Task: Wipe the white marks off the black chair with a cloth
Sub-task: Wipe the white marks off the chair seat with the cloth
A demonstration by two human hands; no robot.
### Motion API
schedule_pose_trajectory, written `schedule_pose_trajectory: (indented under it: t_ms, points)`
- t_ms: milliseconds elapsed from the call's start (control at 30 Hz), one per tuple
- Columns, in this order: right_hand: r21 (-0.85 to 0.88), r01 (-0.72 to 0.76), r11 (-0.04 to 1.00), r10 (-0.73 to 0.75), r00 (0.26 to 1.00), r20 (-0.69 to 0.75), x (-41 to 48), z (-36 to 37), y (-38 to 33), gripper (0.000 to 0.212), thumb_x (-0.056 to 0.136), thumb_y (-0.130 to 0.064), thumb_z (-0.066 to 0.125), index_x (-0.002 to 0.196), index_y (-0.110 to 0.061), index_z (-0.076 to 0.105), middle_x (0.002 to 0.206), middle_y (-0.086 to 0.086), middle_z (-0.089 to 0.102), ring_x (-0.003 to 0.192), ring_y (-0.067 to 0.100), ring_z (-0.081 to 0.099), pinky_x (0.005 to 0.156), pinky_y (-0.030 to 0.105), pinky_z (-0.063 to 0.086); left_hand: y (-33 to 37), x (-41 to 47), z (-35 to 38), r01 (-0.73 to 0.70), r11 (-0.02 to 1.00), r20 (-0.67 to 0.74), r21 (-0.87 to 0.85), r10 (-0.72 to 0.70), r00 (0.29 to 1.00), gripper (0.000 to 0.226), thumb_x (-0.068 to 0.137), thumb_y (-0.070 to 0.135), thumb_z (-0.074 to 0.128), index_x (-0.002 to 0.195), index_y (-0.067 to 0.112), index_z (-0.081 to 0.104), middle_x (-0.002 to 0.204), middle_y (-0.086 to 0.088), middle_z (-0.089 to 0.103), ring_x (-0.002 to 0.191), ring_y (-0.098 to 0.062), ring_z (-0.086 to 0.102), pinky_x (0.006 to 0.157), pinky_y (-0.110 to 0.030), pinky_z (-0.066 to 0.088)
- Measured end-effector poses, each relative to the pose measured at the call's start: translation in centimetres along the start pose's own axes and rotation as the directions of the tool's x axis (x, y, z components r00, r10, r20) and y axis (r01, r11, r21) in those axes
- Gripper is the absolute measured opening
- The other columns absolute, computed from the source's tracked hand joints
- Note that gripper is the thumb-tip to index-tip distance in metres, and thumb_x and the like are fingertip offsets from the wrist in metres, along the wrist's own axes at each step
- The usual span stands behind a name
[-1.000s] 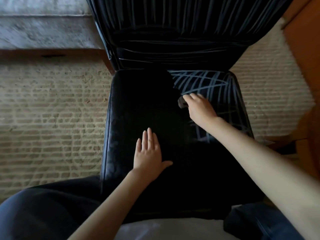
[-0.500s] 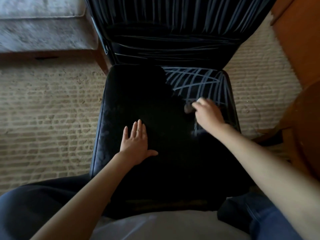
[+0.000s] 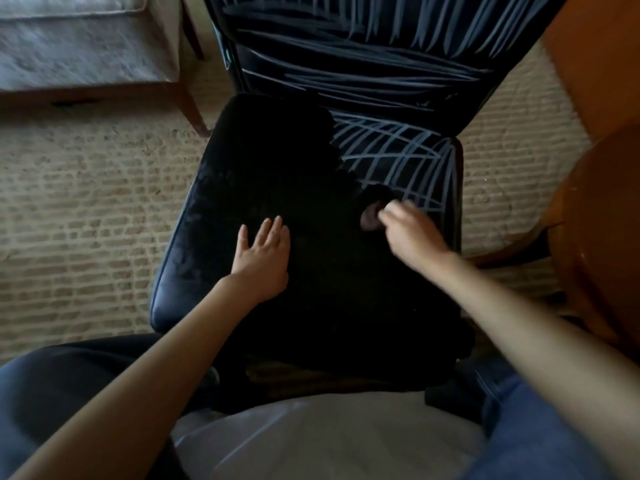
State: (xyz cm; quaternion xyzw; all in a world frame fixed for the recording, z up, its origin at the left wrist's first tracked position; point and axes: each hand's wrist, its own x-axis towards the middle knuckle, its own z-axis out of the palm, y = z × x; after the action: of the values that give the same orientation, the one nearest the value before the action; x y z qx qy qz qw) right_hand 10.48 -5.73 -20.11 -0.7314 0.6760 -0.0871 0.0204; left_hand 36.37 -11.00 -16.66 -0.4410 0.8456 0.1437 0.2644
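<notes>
Nearest, the person's white top point(image 3: 322, 441) and dark trousers point(image 3: 62, 393) fill the bottom edge, both cut off by the frame. Compared with half a second ago, the left hand point(image 3: 261, 259) stays flat on the near-left part of the black chair point(image 3: 214, 209) seat, fingers point(image 3: 273, 228) spread wide and holding nothing, though its thumb now lies tucked closer to the palm. The right hand point(image 3: 410, 233) has drawn slightly nearer and sits at the right side of the seat, blurred by motion; its fingers are curled narrow around a small dark cloth point(image 3: 371, 216), most of which is hidden under the hand, so its shape is hard to make out. The cleared patch has grown: the seat's left and near parts are plain black, while the white marks point(image 3: 391, 157) remain on the far-right corner of the seat, just beyond the cloth. Farther off, more white strokes cover the chair back point(image 3: 363, 46), whose top is cut off. A woven rug point(image 3: 86, 188) lies under the chair. At far left a pale upholstered seat point(image 3: 79, 39) is blurred, and at right brown wooden furniture point(image 3: 602, 168) is only partly visible.
</notes>
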Motion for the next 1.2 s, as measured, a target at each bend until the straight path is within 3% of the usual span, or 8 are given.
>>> schedule_pose_trajectory:
  t_ms: [133,400,600,733,933,1000,1100,1200]
  points:
    - [-0.051,-0.345,0.937,0.348,0.935,0.071,2.4,-1.0,1.3,0.025,0.082,0.006,0.052,0.106,0.001,0.059,0.105,0.019,0.057,0.098,0.041,0.053,0.081,0.044,0.046,1.0,-0.4,0.9,-0.026,0.991,0.061,-0.135,0.035,0.998,0.092,0.091,0.047,0.052,0.149,0.008,-0.008,0.156,-0.008,-0.020,0.145,-0.022,-0.013,0.116,-0.050,-0.001]
    - [0.131,0.242,0.961,-0.260,0.955,0.144,-8.5,0.2,-5.7,0.025,0.078,-0.004,0.053,0.100,-0.008,0.064,0.092,0.007,0.059,0.079,0.027,0.054,0.069,0.037,0.049,0.2,-0.2,1.7,-0.036,0.994,0.049,-0.101,0.041,0.998,0.096,0.090,0.051,0.051,0.148,0.008,-0.013,0.155,-0.008,-0.024,0.144,-0.021,-0.017,0.115,-0.051,-0.005]
    - [-0.055,-0.331,0.942,0.334,0.940,0.070,-3.8,-2.3,4.2,0.019,0.083,0.001,0.049,0.097,-0.001,0.061,0.097,0.017,0.057,0.087,0.040,0.056,0.072,0.044,0.050,0.1,0.0,1.7,-0.030,0.994,0.057,-0.109,0.036,0.998,0.097,0.090,0.051,0.051,0.148,0.009,-0.013,0.155,-0.006,-0.025,0.144,-0.019,-0.018,0.115,-0.052,-0.006]
    - [0.027,0.001,1.000,-0.003,0.996,0.087,-9.5,-2.0,-1.1,0.016,0.073,-0.006,0.046,0.081,-0.010,0.059,0.082,0.008,0.057,0.072,0.032,0.055,0.070,0.037,0.047,-0.4,0.2,1.9,-0.042,0.992,0.069,-0.118,0.050,0.996,0.097,0.090,0.050,0.051,0.148,0.010,-0.015,0.154,-0.004,-0.027,0.143,-0.018,-0.020,0.115,-0.052,-0.007]
    - [0.174,0.372,0.912,-0.406,0.882,0.240,-14.1,-2.0,-3.8,0.016,0.080,-0.006,0.056,0.092,-0.015,0.059,0.086,0.002,0.057,0.074,0.022,0.053,0.063,0.032,0.048,-1.6,0.5,1.9,-0.056,0.994,0.032,-0.093,0.059,0.998,0.098,0.088,0.050,0.055,0.149,0.013,-0.014,0.155,0.000,-0.025,0.143,-0.016,-0.019,0.115,-0.053,-0.007]
    - [0.092,0.259,0.962,-0.273,0.938,0.212,-11.3,-1.8,-1.1,0.019,0.080,-0.008,0.041,0.093,-0.017,0.052,0.086,0.006,0.056,0.076,0.027,0.053,0.063,0.036,0.047,-1.5,0.3,1.8,-0.034,0.997,0.016,-0.068,0.035,0.999,0.097,0.089,0.047,0.055,0.149,0.014,-0.014,0.155,-0.001,-0.026,0.144,-0.018,-0.019,0.115,-0.053,-0.006]
    - [0.009,-0.259,0.966,0.254,0.955,0.151,-8.0,-2.7,4.2,0.023,0.087,-0.003,0.046,0.108,-0.007,0.056,0.101,0.014,0.057,0.091,0.038,0.057,0.073,0.043,0.048,-0.7,-0.5,1.5,0.011,1.000,-0.016,-0.010,-0.011,1.000,0.093,0.092,0.041,0.053,0.148,0.019,-0.017,0.154,-0.006,-0.028,0.143,-0.023,-0.021,0.114,-0.054,-0.005]
    - [-0.014,-0.307,0.952,0.305,0.936,0.174,-8.4,-3.5,3.7,0.023,0.084,0.000,0.055,0.106,-0.004,0.056,0.102,0.015,0.059,0.090,0.037,0.059,0.071,0.040,0.048,1.0,-1.4,1.3,-0.006,0.994,-0.073,0.107,0.014,0.997,0.084,0.095,0.031,0.047,0.148,0.021,-0.017,0.154,-0.009,-0.027,0.143,-0.026,-0.020,0.113,-0.055,-0.005]
